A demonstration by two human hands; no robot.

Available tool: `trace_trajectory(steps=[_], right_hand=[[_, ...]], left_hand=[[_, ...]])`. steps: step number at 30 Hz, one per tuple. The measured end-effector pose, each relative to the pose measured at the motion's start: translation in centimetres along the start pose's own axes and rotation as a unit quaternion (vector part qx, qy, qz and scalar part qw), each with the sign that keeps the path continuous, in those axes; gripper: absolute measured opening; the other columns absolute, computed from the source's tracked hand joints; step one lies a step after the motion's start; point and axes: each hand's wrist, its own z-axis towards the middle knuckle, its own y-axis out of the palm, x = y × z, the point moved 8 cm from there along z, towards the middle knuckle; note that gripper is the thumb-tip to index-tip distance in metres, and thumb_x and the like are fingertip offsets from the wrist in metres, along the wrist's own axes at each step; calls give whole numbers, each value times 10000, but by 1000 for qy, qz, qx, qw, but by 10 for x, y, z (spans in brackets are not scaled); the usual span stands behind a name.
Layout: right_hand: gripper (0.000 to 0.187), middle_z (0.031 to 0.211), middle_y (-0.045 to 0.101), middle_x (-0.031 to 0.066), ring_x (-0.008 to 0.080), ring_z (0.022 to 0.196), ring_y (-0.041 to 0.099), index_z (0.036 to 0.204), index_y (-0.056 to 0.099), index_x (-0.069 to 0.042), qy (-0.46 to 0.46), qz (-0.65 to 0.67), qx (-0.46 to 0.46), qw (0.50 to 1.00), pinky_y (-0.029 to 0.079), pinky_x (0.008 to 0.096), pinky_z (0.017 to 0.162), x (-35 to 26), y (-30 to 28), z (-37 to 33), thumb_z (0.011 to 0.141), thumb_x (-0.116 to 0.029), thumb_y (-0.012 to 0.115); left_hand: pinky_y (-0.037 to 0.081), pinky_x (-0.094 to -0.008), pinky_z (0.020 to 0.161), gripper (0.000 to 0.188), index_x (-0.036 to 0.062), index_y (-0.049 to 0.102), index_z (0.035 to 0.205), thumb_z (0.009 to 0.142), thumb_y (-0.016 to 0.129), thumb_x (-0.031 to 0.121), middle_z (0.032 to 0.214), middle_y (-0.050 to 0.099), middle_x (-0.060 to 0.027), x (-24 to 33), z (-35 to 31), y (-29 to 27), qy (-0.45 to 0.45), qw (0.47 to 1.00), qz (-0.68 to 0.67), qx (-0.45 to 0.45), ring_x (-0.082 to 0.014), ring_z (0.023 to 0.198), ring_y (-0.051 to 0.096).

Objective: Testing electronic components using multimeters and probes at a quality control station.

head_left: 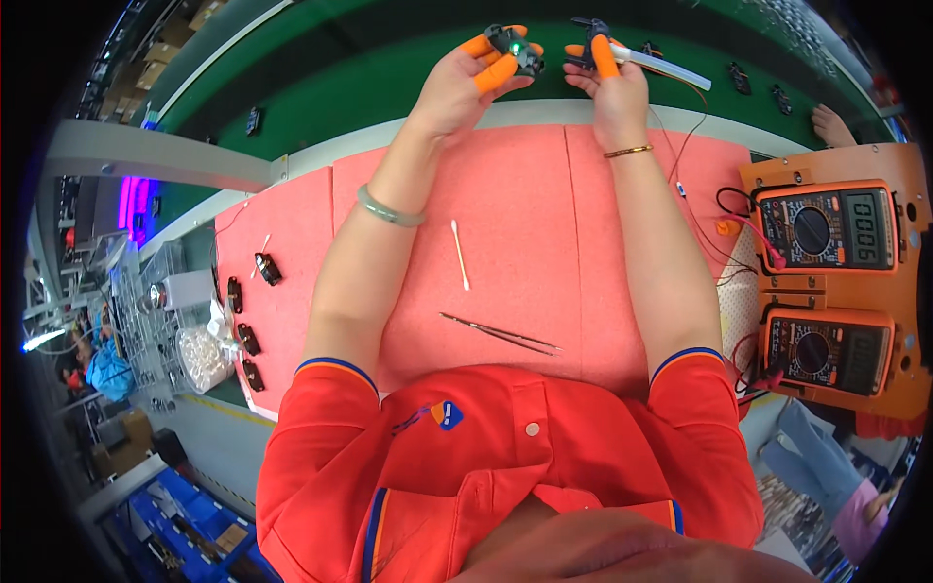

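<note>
Red polo shirt (525,428) fills the lower middle, below a pink foam mat (505,175). A green conveyor belt (360,78) spans the top, partly hidden by a grey beam (165,151) at upper left. Orange multimeters (826,228) flank the right. At upper middle, the left hand (455,89) pinches a green-lit dark module (513,51); the right hand (620,94) holds a dark part (586,49) and white stick (673,70). Tweezers (501,333) and a cotton swab (460,256) lie centrally, four small dark units (267,269) at mid-left.
</note>
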Motion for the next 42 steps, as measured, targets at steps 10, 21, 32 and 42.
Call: trace_trajectory(steps=[10,21,32,42], right_hand=[[212,905,562,143,175,711,558,989,453,9,30,-6,21,999,470,245,613,4,-7,4,857,-153,413],[224,916,559,143,167,725,547,1009,434,18,46,4,8,999,466,241,622,6,2,-1,866,-149,392],[279,946,558,103,146,782,547,1085,453,13,8,-91,-129,987,462,233,662,5,35,-17,866,-151,403],[302,981,538,75,147,891,528,1109,444,0,-27,-215,-188,958,437,251,775,5,50,-21,854,-161,441]], left_hand=[[439,-255,679,457,-1,520,985,667,665,293,935,563,-116,-29,44,-24,-82,853,514,49,-197,782,551],[336,-481,823,342,96,569,996,741,498,313,1090,478,-151,78,-11,-181,-174,412,850,279,-326,1021,419],[407,-224,642,283,67,559,996,789,533,259,787,567,-61,51,-26,-173,-74,821,521,222,-120,682,495],[365,-227,554,395,27,518,894,872,315,366,615,498,-30,13,7,-24,-116,893,424,94,-95,553,436]])
